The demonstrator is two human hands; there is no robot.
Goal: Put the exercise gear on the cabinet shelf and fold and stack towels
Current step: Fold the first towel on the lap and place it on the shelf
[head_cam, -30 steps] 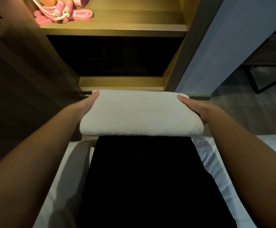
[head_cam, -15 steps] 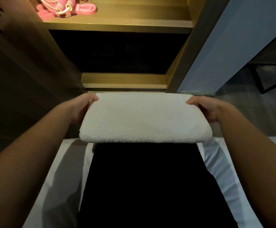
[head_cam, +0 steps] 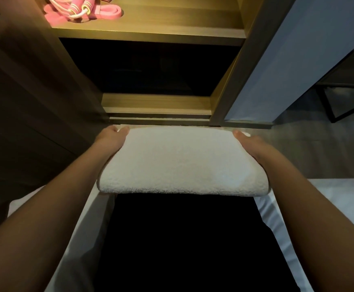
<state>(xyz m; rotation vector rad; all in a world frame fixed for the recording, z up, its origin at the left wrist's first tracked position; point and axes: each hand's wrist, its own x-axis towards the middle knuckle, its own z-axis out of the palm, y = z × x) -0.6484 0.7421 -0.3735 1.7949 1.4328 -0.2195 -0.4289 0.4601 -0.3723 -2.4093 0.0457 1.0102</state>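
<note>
— Well, what is up at the far left?
— Pink gear (head_cam: 83, 11), a skipping rope with a white cord lying over pink bands, on the lit cabinet shelf (head_cam: 150, 32).
— And lower down?
— The left hand (head_cam: 110, 138) grips the left end of a folded white towel (head_cam: 182, 163). Its thumb lies on top. The fingers go under the towel, so I cannot tell whether they are spread.
— Where is the towel?
— Level between both hands, just in front of the cabinet's bottom rail, over a black patch (head_cam: 182, 239) too dark to make out. Its rounded fold faces the person.
— The other side?
— The right hand (head_cam: 251, 144) holds the right end likewise: thumb on top, fingers hidden underneath.
— Further right?
— A white bed (head_cam: 323, 199) flanks the black patch, and a dark metal frame (head_cam: 340, 106) stands on the floor at the far right.
</note>
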